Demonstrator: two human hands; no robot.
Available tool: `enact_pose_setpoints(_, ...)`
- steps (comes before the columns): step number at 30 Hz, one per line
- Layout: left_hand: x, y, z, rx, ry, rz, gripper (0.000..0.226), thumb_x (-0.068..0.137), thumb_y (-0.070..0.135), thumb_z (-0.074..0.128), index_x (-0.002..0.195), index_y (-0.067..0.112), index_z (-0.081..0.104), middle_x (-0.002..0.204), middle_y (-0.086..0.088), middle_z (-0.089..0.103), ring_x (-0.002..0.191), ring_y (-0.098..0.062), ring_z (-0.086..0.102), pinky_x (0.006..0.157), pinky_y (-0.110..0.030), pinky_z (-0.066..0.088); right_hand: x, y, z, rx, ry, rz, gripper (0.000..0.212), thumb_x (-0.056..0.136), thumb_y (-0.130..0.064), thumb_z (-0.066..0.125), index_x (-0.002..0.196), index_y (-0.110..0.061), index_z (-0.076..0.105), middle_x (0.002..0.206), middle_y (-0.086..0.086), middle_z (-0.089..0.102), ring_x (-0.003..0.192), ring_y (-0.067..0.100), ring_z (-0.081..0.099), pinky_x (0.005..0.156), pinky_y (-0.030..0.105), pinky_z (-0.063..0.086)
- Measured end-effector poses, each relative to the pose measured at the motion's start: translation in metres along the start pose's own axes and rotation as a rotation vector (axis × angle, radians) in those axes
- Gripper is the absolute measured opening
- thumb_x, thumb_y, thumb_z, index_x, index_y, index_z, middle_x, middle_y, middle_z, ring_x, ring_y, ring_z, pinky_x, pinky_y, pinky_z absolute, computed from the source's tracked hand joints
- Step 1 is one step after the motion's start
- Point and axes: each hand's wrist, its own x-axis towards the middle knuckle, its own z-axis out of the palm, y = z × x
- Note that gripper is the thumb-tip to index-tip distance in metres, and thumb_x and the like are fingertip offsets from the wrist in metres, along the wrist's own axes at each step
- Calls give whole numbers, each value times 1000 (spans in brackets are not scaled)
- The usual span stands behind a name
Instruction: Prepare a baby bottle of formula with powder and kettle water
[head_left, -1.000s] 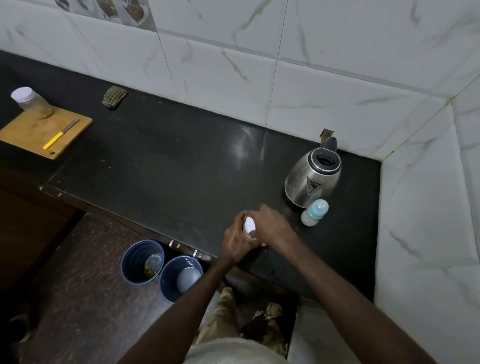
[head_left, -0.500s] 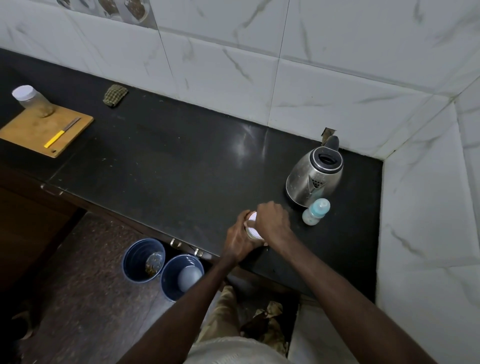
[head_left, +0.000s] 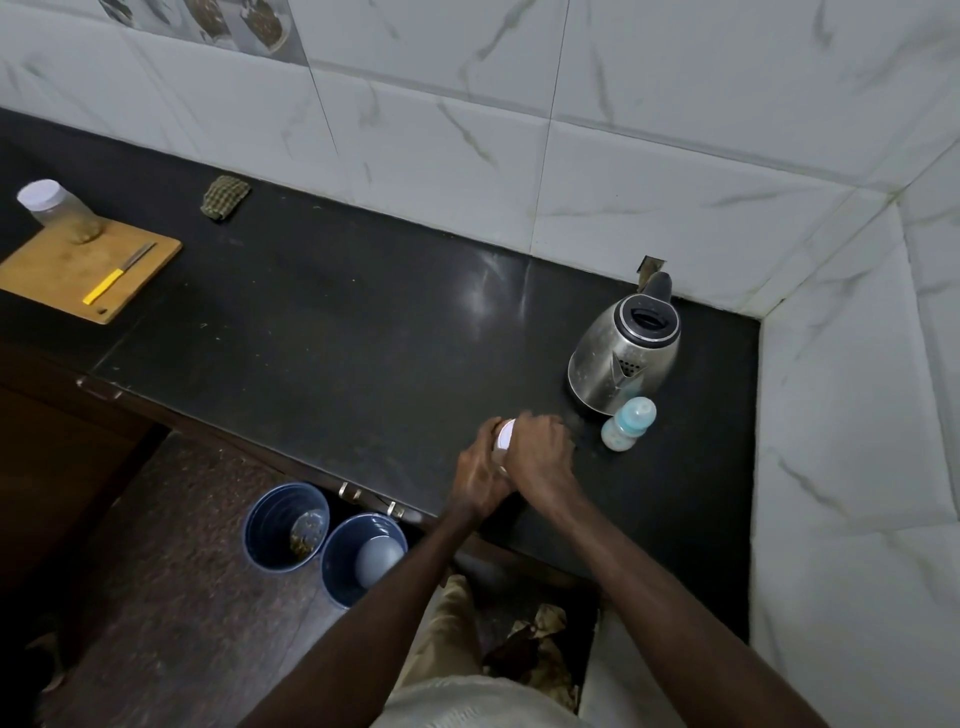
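"Bottle?"
"Baby bottle (head_left: 627, 423) stood upright, teat up, just beside the kettle (head_left: 623, 353)."
"Hands?"
"Left hand (head_left: 480, 475) curled round a white-lidded jar (head_left: 504, 435) at the counter's (head_left: 311, 338) front; right hand's (head_left: 540, 457) fingers clasped its top. Contents hidden."

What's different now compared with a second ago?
Very little. The right hand has turned slightly on top of the white-lidded jar, its fingers blurred as if twisting. The left hand still grips the jar from the side. Nothing was let go. The kettle, baby bottle and cutting board stayed put.
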Motion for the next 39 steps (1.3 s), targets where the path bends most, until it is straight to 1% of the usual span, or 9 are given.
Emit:
enact_pose_setpoints(6,32,22,21,110,-41,27,95,69,65,67,151,27,38,146,-9,54,136,-28,48,106,-35,44,-3,51,8,322,14,135,65,96,-48,61,145,-10,42,132,17,64,120,39,63,92,44,52)
enact_pose_setpoints(9,51,36,37,124,-73,55,88,73,49,83,146,27,39,140,-5,57,136,-28,42,101,-35,46,-9,73,11,420,115,233,54,97,-44,58,141,-15,47,131,13,63,119,39,62,90,46,51)
enact_pose_setpoints(13,62,45,52,96,-43,60,92,62,45,93,138,31,43,121,7,58,129,-21,39,98,-36,50,-12,96,8,477,323,404,48,95,-34,66,136,-15,51,130,13,60,112,39,65,86,48,54)
enact_pose_setpoints(17,63,48,64,129,-2,69,101,64,38,93,147,22,36,132,-4,60,130,-28,39,94,-38,48,-6,117,4,520,444,483,37,91,-24,70,123,-15,53,123,12,56,103,38,67,77,45,55)
enact_pose_setpoints(21,61,50,69,139,36,60,112,70,31,91,158,13,25,152,-10,47,138,-34,36,105,-42,42,4,129,6,550,425,495,45,91,-22,72,130,-14,51,129,14,55,108,40,65,79,45,54)
enact_pose_setpoints(25,56,46,74,149,58,42,108,79,36,85,162,17,19,160,-10,38,145,-32,33,114,-42,38,10,131,12,583,407,469,68,90,-23,72,150,-13,40,140,17,50,116,44,63,83,48,55)
enact_pose_setpoints(31,51,43,69,304,21,200,101,80,-6,63,165,9,10,169,-14,18,156,-31,18,126,-40,24,15,132,12,605,393,435,83,90,-21,73,160,-14,28,147,18,42,116,46,63,87,49,55)
enact_pose_setpoints(36,49,47,64,507,145,333,81,92,-6,50,164,6,15,170,-12,19,159,-32,15,120,-46,37,10,134,8,541,420,384,80,91,-19,70,159,-12,29,148,17,40,111,45,66,84,47,56)
enact_pose_setpoints(39,60,50,59,618,212,537,86,76,-10,62,157,0,34,164,-17,35,155,-34,29,114,-44,47,11,136,10,475,423,334,83,89,-18,72,159,-12,28,150,16,39,111,41,67,83,44,56)
